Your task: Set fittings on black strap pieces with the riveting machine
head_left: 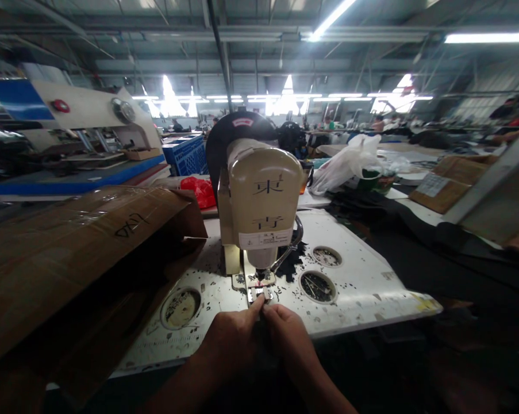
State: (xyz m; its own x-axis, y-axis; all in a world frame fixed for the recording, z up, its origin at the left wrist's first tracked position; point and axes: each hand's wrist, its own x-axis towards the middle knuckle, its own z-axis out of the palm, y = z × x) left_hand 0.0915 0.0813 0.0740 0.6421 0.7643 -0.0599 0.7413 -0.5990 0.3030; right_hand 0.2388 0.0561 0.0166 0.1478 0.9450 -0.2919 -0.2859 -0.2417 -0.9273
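A cream machine head (263,190) stands upright in front of me, with a small metal plate (259,293) under its lower end. My left hand (235,333) reaches in with its index finger stretched to the front of that plate and its other fingers folded underneath. Beside it, my right hand (287,330) is closed in a pinch, thumb and index finger together near the left fingertip. Whatever lies between the fingers is too small and dark to make out. Tiny dark scraps are scattered over the white worktop (354,293) around the plate.
On the left a large open cardboard box (91,241) leans over the worktop. Round wells (180,308) in the top hold dark bits. Black fabric (397,253) lies to the right, behind it a white plastic bag (345,164). Another machine (91,115) stands at far left.
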